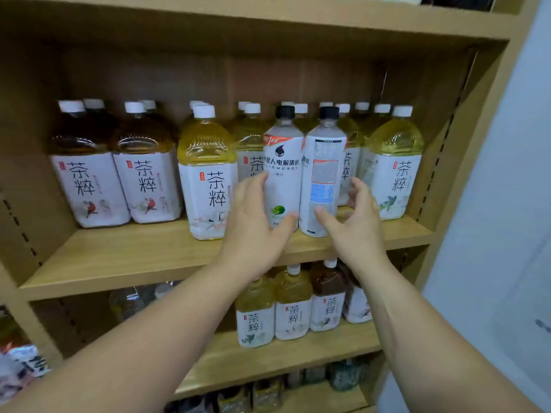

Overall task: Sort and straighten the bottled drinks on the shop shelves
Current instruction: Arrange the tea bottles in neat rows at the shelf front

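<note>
Plastic pair being straightened — left hand [256,222] curls round lime bottle [283,174], right hand [354,225] round reversed bottle [323,174], which probably needs its label turned forward.

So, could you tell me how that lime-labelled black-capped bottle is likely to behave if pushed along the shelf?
The lime-labelled bottle is tall and slim, so a push up high would probably tip it, perhaps against its black-capped neighbour. Its sleeve looks smooth, so it may slip in the left hand.
</note>
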Demonstrator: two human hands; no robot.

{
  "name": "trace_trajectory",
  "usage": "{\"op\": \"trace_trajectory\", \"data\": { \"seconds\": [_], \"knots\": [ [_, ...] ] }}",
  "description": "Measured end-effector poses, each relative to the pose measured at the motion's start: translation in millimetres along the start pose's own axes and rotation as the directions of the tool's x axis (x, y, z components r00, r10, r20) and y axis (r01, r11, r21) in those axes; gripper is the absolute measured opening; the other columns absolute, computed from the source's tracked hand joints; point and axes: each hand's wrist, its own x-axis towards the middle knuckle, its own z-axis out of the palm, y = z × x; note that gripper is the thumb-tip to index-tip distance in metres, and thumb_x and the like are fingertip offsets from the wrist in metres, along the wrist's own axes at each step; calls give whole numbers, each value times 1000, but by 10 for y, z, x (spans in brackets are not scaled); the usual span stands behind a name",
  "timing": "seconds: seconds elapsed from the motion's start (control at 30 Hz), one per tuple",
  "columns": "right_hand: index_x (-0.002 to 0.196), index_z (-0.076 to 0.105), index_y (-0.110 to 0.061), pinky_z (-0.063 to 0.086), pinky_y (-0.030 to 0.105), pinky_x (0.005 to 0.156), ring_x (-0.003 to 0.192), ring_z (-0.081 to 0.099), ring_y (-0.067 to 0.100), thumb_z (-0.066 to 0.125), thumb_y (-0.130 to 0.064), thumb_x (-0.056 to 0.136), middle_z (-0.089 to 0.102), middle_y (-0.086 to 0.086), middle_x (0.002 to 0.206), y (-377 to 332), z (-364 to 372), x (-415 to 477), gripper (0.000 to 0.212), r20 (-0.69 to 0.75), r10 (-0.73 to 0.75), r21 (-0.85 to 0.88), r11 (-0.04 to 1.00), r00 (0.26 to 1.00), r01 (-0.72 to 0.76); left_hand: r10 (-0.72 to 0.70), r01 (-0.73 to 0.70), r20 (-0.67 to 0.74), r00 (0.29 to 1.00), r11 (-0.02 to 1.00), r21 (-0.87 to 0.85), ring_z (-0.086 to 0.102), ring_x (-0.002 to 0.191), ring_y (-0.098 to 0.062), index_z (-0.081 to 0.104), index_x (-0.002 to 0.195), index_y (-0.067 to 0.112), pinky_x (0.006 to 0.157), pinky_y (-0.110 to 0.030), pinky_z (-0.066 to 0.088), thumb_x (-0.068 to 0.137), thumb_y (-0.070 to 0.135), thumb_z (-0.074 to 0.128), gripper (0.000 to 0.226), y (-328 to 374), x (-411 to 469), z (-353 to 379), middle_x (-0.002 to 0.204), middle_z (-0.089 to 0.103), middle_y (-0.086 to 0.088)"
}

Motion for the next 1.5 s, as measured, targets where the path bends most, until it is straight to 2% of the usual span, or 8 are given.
{"op": "trace_trajectory", "data": {
  "seconds": [0.1, 0.23, 0.63, 0.83, 0.97, 1.17, 1.27, 1.5],
  "knots": [
    [156, 28, -28, 44, 38, 110, 136, 48, 12, 81, -40, 84, 49, -7, 151, 24, 37, 159, 91, 137, 3, 31, 1000, 991, -7, -97, 97, -13, 995, 995, -4, 38, 142, -17, 23, 159, 22, 117, -40, 37, 90, 35, 71, 85, 44, 210, 206, 155, 37, 2],
    [138, 47, -31, 47, 24, 91, 115, 61, 5, 83, -35, 84, 62, -17, 123, 54, 57, 201, 65, 213, -15, 99, 995, 977, -7, -168, 165, -30, 985, 984, -74, 52, 130, -21, 32, 145, 26, 104, -41, 46, 88, 28, 72, 69, -2, 344, 357, 142, 53, 3],
    [135, 53, -28, 54, 31, 97, 110, 62, -7, 80, -28, 87, 65, -25, 118, 100, -48, 58, 55, 259, -92, 196, 980, 961, 40, -124, 119, -40, 991, 985, -125, 53, 127, -7, 33, 145, 40, 105, -42, 50, 78, 34, 85, 85, 100, -136, -15, 138, 56, 17],
    [124, 53, -40, 55, 17, 86, 103, 63, -16, 80, -28, 86, 67, -25, 116, -173, 97, -251, 49, 315, -141, 303, 952, 938, 42, -173, 150, -153, 973, 977, -151, 53, 122, 12, 39, 133, 55, 95, -19, 51, 77, 27, 87, 79, 68, -653, -832, 127, 58, 32],
    [127, 56, -39, 56, 26, 89, 109, 67, -4, 82, -28, 83, 71, -21, 119, -540, 352, -493, 52, 342, -193, 427, 904, 920, 30, -204, 205, -306, 930, 978, -28, 51, 111, 21, 39, 132, 52, 82, -9, 48, 79, 25, 86, 76, -132, -676, -1425, 121, 52, 41],
    [132, 49, -38, 51, 12, 92, 113, 61, -9, 81, -29, 86, 65, -22, 124, -1098, 875, -752, 57, 434, -304, 439, 893, 848, 95, -328, 409, -462, 824, 909, 85, 53, 133, -26, 30, 151, 25, 101, -46, 49, 86, 26, 81, 82, -710, -479, -1824, 147, 53, -1],
    [138, 46, -35, 50, 24, 104, 120, 59, -5, 78, -31, 89, 64, -20, 129, -1221, 1170, -811, 59, 482, -313, 424, 901, 818, 94, -327, 424, -473, 818, 899, 111, 55, 129, -29, 29, 150, 24, 97, -46, 50, 89, 27, 78, 78, -876, -396, -1833, 143, 55, -4],
    [129, 37, -43, 46, 20, 103, 120, 54, -3, 73, -29, 94, 57, -21, 130, -1388, 1590, -754, 53, 518, -240, 342, 938, 821, 58, -293, 403, -436, 851, 896, 185, 50, 135, -26, 23, 155, 24, 104, -45, 47, 86, 20, 80, 89, -1076, -299, -1872, 148, 51, -4]
  ]
}}
